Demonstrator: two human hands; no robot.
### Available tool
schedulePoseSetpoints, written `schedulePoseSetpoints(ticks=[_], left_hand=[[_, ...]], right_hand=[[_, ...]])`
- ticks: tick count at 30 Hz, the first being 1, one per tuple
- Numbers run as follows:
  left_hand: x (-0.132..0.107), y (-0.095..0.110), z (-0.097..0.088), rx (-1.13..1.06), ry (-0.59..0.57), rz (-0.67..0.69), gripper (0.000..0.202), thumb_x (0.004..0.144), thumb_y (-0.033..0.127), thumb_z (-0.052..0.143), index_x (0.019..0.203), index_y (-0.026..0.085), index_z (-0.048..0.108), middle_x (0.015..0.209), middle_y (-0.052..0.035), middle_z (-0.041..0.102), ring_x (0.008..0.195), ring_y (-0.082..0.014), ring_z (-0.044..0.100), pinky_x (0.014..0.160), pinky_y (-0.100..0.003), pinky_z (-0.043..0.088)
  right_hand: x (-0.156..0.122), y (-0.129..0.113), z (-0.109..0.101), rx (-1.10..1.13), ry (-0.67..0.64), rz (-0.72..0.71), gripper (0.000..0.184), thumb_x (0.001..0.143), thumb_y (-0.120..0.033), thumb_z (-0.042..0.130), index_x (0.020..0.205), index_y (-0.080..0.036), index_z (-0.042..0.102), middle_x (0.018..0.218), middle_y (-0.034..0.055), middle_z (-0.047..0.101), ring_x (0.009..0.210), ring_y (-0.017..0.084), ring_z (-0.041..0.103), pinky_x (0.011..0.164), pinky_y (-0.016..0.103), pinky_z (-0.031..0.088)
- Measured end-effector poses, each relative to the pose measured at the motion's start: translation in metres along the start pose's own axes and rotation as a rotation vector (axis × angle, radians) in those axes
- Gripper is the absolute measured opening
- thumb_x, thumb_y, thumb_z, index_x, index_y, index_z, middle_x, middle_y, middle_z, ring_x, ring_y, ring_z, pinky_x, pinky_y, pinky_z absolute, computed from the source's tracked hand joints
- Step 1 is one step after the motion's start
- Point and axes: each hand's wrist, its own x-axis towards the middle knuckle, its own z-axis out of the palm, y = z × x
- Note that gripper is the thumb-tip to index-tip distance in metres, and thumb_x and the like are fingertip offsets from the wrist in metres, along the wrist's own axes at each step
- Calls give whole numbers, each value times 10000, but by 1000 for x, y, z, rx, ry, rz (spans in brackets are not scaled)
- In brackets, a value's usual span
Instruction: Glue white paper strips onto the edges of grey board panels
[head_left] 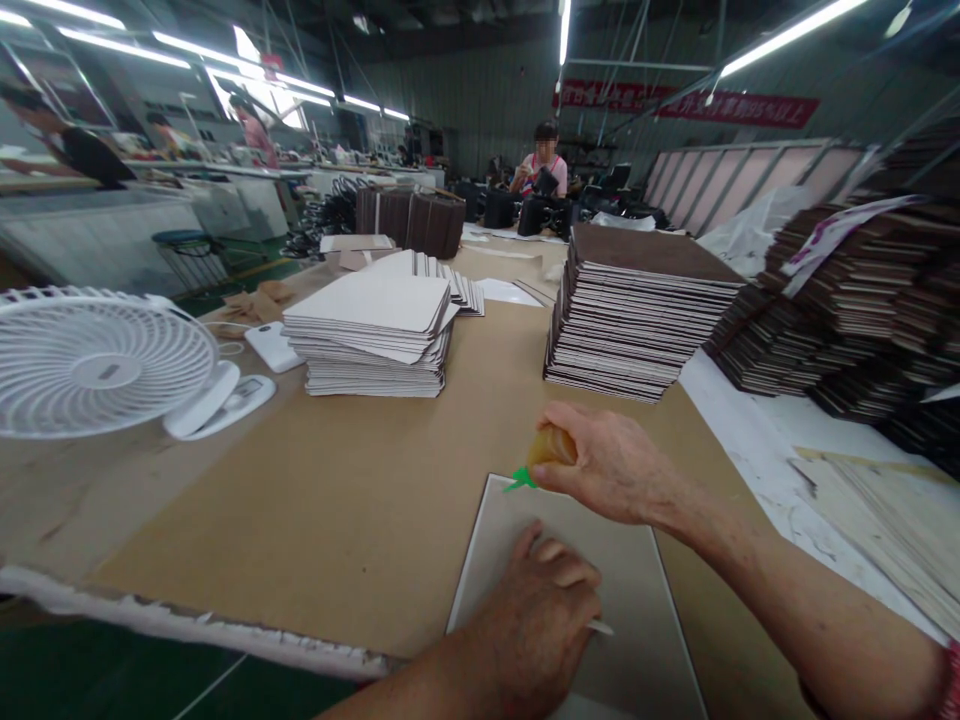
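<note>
My right hand [600, 455] is closed around a yellowish glue bottle [553, 446] with a green nozzle [520, 480]. The bottle is tilted, its tip at the far left corner of a pale, thin-edged board [622, 570]. My left hand [544, 610] rests on the same board, fingers curled. A thin white stick [601, 628] pokes out from under that hand on the right side; most of its length is hidden. The board lies flat on a brown table covering [360, 500].
A stack of white boards [371, 325] stands beyond on the left, a tall stack of brown-topped boards [630, 310] on the right. Left lie a white fan [105, 370] and a phone [274, 347]. More dark stacks [847, 290] line the right. A person [546, 165] sits across.
</note>
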Motion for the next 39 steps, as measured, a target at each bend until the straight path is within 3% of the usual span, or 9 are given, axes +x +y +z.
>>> schedulePoseSetpoints(ticks=[8,17,29,39], left_hand=[[-1,1,1,-38,3,-17,49,894,192,542,894,229,574,1075,40,614,1056,-183,493,1107,-460,146],[-1,-1,7,-63,49,-27,56,897,189,550,911,242,562,1125,65,594,1092,-164,470,1117,-433,100],[-2,1,6,-86,47,-33,102,864,142,564,910,233,567,1144,65,590,1081,-157,467,1122,-397,77],[-2,2,8,-43,25,-39,133,854,120,566,918,235,553,1148,67,575,1094,-159,449,1115,-415,59]], right_hand=[[-9,13,-8,-29,-52,81,280,746,-426,672,934,-242,577,632,-39,579,550,130,472,514,262,180],[-8,8,-2,29,-3,67,318,730,-422,683,965,-234,580,762,-17,636,621,135,509,527,254,223],[-19,25,-16,-38,-84,163,259,750,-439,629,897,-231,586,669,-6,611,553,145,486,495,262,197],[-7,5,-3,25,17,43,239,726,-378,659,886,-225,568,727,-14,626,591,133,475,507,256,191]])
